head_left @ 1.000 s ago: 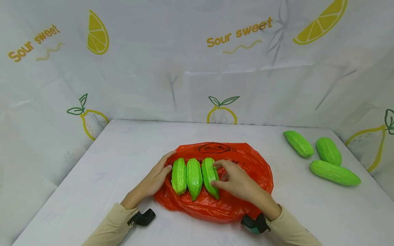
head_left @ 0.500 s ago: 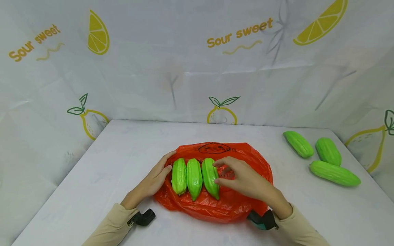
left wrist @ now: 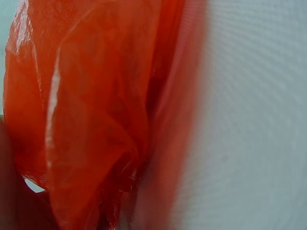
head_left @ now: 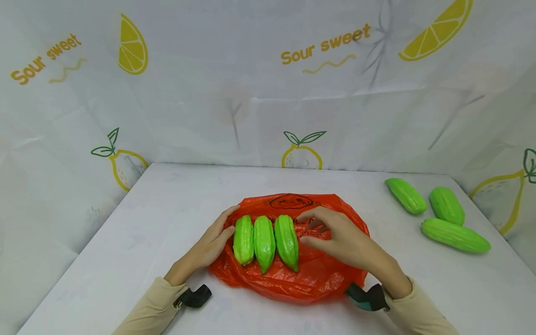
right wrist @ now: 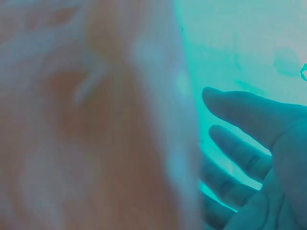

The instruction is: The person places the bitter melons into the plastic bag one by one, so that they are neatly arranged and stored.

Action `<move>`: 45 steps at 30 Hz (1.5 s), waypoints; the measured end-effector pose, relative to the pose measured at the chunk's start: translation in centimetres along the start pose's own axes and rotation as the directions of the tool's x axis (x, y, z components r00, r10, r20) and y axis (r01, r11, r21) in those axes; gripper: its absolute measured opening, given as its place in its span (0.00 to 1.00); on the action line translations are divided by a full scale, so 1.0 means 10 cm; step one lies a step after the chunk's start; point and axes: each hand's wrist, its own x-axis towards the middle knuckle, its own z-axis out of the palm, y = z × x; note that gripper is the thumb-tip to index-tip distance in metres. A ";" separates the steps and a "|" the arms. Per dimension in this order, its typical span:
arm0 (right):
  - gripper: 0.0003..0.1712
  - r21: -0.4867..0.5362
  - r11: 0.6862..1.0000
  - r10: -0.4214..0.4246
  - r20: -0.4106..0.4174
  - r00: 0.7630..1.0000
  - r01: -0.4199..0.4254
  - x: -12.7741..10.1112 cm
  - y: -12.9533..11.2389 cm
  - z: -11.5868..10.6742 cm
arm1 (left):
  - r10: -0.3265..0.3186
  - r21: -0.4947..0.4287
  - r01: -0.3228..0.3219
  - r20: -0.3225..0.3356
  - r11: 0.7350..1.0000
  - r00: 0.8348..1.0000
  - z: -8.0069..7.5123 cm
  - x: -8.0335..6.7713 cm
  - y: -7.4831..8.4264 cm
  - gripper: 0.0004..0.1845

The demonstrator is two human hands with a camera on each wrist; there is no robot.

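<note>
We see three ribbed green gourds (head_left: 265,242) side by side on crumpled orange bag (head_left: 322,274), mid-table. Left hand (head_left: 208,244) flat against the leftmost gourd, fingers straight. Right hand (head_left: 341,237) loosely spread above bag, holding nothing.

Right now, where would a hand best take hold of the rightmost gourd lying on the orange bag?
Probably across the middle of the rightmost gourd, from above and its free right side. It lies flat and lengthwise, its ends taper, and the middle gourd crowds its left side. The right hand hovers just beside it.
</note>
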 end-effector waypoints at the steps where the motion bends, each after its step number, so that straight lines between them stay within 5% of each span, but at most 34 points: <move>1: 0.21 -0.002 1.000 -0.003 -0.012 1.000 0.003 -0.01 0.01 -0.01 | 0.004 0.004 -0.004 0.000 1.000 1.000 0.00 0.00 0.00 0.27; 13: 0.21 -0.070 0.996 -0.068 -0.115 0.991 0.060 -0.22 0.12 -0.20 | 0.023 0.023 -0.023 0.005 0.999 1.000 0.00 -0.01 0.01 0.30; 26: 0.24 -0.189 0.976 -0.154 -0.253 0.955 0.107 -0.48 0.19 -0.41 | 0.020 0.035 -0.019 -0.008 0.999 1.000 0.00 -0.02 0.00 0.30; 45: 0.30 -0.258 0.964 -0.140 -0.315 0.939 0.057 -0.68 0.47 -0.61 | 0.000 0.036 0.000 -0.011 0.999 1.000 0.01 -0.01 -0.01 0.29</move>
